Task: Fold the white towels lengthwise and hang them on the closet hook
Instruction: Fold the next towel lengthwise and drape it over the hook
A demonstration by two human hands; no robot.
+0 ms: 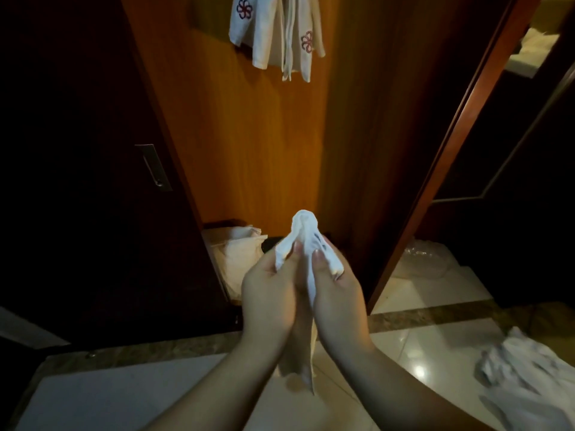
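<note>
Darkness fills the far left, where a closed closet door (93, 181) carries a metal pull handle (154, 168). Just right of it, low inside the open closet, a pale bundle of cloth (241, 253) sits on the closet floor. Above, against the orange wood back panel (249, 150), folded white towels with red flower embroidery (273, 32) already hang; the hook itself is out of sight past the top edge.

At centre, the left hand (267, 293) is closed on one edge of a white towel (306, 241), thumb pressed against the cloth. The right hand (336, 293) is closed on the other edge, touching the left, so the towel is bunched between them with a loop standing up above the thumbs and its tail hanging down between the wrists.

This looks like the folding step, with the long edges being brought together. To do it well, I would match the two edges evenly, let the tail hang straight so gravity pulls out the creases, then slide the pinch along the fold before lifting it toward the hung towels.

Further right, crumpled plastic (420, 259) lies by the door frame, and a heap of white cloth (525, 374) rests on the tiled floor (420, 343), probably more towels waiting.
</note>
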